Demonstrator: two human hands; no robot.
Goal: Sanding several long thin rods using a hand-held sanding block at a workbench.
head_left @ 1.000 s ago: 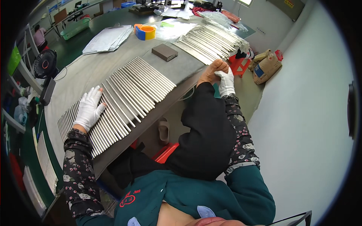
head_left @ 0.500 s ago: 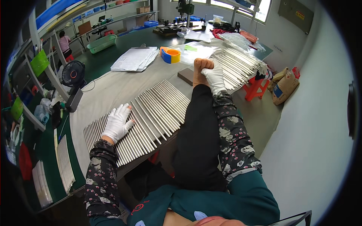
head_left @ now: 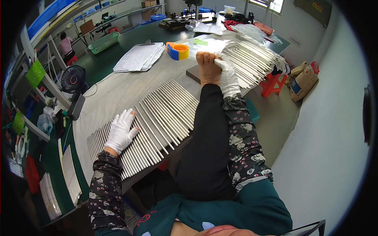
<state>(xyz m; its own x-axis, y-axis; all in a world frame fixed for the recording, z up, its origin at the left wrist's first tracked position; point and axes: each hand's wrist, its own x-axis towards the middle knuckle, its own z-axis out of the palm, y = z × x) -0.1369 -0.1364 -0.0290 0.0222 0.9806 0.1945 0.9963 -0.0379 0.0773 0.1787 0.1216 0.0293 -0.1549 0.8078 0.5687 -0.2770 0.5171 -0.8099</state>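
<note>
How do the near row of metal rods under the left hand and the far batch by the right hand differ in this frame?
The near row of rods lies spread flat, side by side, in front of the person; the far batch of rods lies bunched and overlapping at the table's far right end. The left hand rests flat on the near row; the right hand grips a bare foot beside the far batch. Both are thin, silvery, straight rods.

Factory workshop: metal rods (head_left: pixel 157 118), workbenches (head_left: pixel 118 90)
</note>
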